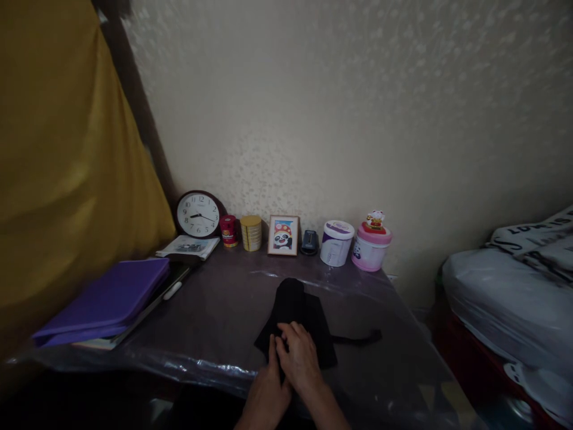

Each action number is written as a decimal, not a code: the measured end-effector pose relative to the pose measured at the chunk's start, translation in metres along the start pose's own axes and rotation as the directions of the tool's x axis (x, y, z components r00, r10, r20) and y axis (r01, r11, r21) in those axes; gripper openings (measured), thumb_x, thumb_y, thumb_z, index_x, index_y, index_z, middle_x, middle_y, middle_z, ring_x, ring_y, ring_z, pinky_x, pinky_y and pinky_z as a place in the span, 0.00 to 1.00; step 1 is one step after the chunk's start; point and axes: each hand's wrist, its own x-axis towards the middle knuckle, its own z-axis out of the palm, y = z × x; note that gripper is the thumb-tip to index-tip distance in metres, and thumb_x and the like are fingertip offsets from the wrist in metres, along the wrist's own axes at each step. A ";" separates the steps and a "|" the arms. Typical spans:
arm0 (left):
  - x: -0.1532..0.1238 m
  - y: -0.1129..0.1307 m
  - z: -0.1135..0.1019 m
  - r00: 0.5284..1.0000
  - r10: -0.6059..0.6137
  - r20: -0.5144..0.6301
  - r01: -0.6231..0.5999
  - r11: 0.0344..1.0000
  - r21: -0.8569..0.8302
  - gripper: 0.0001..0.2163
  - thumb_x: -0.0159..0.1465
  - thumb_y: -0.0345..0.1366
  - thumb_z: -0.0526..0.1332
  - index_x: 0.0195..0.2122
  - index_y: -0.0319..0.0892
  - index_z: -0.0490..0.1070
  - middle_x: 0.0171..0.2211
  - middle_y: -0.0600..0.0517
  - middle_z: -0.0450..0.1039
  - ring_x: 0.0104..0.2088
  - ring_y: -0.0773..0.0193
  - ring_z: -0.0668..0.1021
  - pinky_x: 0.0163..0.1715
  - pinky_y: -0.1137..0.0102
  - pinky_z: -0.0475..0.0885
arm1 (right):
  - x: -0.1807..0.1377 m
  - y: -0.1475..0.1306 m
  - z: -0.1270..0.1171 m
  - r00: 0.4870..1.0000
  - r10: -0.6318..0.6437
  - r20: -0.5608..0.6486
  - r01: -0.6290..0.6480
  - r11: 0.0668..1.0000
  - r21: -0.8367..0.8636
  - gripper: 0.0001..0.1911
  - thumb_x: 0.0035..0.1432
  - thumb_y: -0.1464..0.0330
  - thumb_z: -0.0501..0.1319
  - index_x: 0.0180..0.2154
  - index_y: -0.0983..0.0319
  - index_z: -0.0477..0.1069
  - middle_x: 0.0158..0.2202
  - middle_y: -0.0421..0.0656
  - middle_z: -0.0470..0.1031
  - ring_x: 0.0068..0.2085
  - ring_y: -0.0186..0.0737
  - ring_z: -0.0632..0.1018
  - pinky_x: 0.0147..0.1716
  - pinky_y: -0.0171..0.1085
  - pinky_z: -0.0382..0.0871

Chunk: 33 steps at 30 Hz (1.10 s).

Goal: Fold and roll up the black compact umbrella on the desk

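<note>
Nearest, the left hand (267,388) and right hand (301,357) are rested on black cloth (289,303), whether gripping cannot be told; laid on the surface (215,316), the cloth is probably light and soft, best held by its edges; beyond, a picture frame (283,236) is propped

1. Our left hand (268,389) stretches its index finger (272,352) forward.
2. Our right hand (301,359) sits close beside it, back upward, fingers (293,335) bent.
3. Our bare right forearm (329,409) slants in from below.
</note>
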 end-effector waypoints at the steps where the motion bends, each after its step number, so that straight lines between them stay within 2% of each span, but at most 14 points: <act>1: 0.000 -0.002 0.001 1.000 0.015 0.000 -0.015 1.000 -0.013 0.34 0.60 0.34 0.50 0.62 0.26 0.32 0.49 0.35 0.70 0.46 0.55 0.75 0.40 0.69 0.67 | -0.002 -0.003 -0.002 1.000 -0.021 0.008 0.022 1.000 -0.013 0.14 0.55 0.71 0.53 0.42 0.57 0.72 0.38 0.44 0.73 0.42 0.44 0.73 0.42 0.42 0.65; 3: -0.002 -0.008 0.003 0.998 0.069 -0.010 -0.069 0.995 -0.069 0.35 0.58 0.32 0.51 0.62 0.27 0.32 0.54 0.35 0.64 0.50 0.57 0.72 0.44 0.71 0.66 | -0.006 -0.007 -0.005 0.998 -0.054 0.017 0.054 0.998 -0.028 0.12 0.55 0.71 0.54 0.39 0.56 0.72 0.37 0.42 0.72 0.42 0.43 0.71 0.42 0.42 0.63; 6: -0.005 -0.020 0.008 0.990 0.128 -0.056 -0.136 0.974 -0.180 0.38 0.59 0.32 0.50 0.61 0.26 0.23 0.57 0.33 0.59 0.52 0.59 0.70 0.48 0.70 0.64 | -0.011 -0.008 -0.004 0.994 -0.109 0.027 0.109 0.994 -0.012 0.11 0.55 0.72 0.54 0.36 0.54 0.71 0.37 0.40 0.71 0.41 0.41 0.70 0.42 0.41 0.60; 10: -0.010 -0.024 0.007 0.981 0.151 -0.120 -0.180 0.940 -0.290 0.41 0.58 0.30 0.51 0.60 0.32 0.15 0.56 0.37 0.61 0.51 0.62 0.72 0.47 0.70 0.65 | -0.013 -0.005 -0.002 0.984 -0.174 0.030 0.174 0.985 0.007 0.11 0.55 0.74 0.54 0.36 0.54 0.71 0.37 0.39 0.71 0.40 0.39 0.68 0.40 0.40 0.59; 14: -0.006 -0.020 0.002 0.976 0.197 -0.089 -0.215 0.927 -0.306 0.39 0.57 0.29 0.52 0.62 0.38 0.23 0.53 0.43 0.67 0.45 0.65 0.76 0.41 0.75 0.68 | -0.014 -0.002 -0.006 0.967 -0.252 0.047 0.249 0.967 0.060 0.10 0.54 0.76 0.54 0.32 0.57 0.71 0.35 0.38 0.72 0.39 0.38 0.68 0.40 0.38 0.60; 18: -0.001 -0.023 0.004 0.977 0.190 -0.093 -0.210 0.928 -0.307 0.36 0.57 0.28 0.52 0.63 0.36 0.32 0.55 0.44 0.65 0.50 0.65 0.72 0.48 0.73 0.64 | -0.017 0.007 -0.018 0.936 -0.349 0.045 0.330 0.914 0.235 0.11 0.57 0.75 0.52 0.33 0.57 0.71 0.36 0.38 0.74 0.39 0.36 0.70 0.43 0.37 0.62; 22: -0.003 -0.023 0.006 0.985 0.159 -0.066 -0.171 0.944 -0.284 0.34 0.60 0.31 0.51 0.63 0.35 0.31 0.55 0.43 0.64 0.53 0.65 0.70 0.51 0.72 0.63 | -0.017 0.024 -0.026 0.924 -0.381 -0.031 0.366 0.859 0.358 0.12 0.60 0.70 0.50 0.38 0.57 0.72 0.39 0.41 0.74 0.42 0.35 0.72 0.46 0.39 0.65; 25: -0.004 -0.019 0.006 0.986 0.151 -0.070 -0.164 0.955 -0.248 0.33 0.60 0.31 0.49 0.63 0.33 0.31 0.54 0.42 0.65 0.53 0.65 0.70 0.51 0.73 0.62 | -0.009 0.034 -0.024 0.911 -0.412 -0.027 0.396 0.853 0.341 0.14 0.61 0.69 0.49 0.43 0.56 0.71 0.44 0.43 0.74 0.49 0.38 0.70 0.49 0.40 0.65; 27: -0.003 -0.018 0.006 0.987 0.137 -0.079 -0.151 0.965 -0.217 0.33 0.61 0.31 0.49 0.63 0.33 0.32 0.54 0.42 0.66 0.53 0.64 0.70 0.52 0.72 0.61 | 0.001 0.038 -0.020 0.899 -0.438 0.001 0.417 0.856 0.306 0.15 0.61 0.68 0.49 0.46 0.55 0.69 0.48 0.42 0.72 0.53 0.38 0.67 0.53 0.44 0.60; 33: -0.003 -0.014 0.005 0.996 0.060 -0.059 -0.070 0.982 -0.177 0.33 0.60 0.32 0.51 0.63 0.33 0.32 0.49 0.42 0.71 0.52 0.63 0.71 0.52 0.71 0.61 | 0.054 0.046 -0.005 0.884 -0.465 0.045 0.447 0.871 0.202 0.14 0.61 0.68 0.50 0.45 0.56 0.71 0.49 0.40 0.71 0.56 0.36 0.64 0.57 0.47 0.50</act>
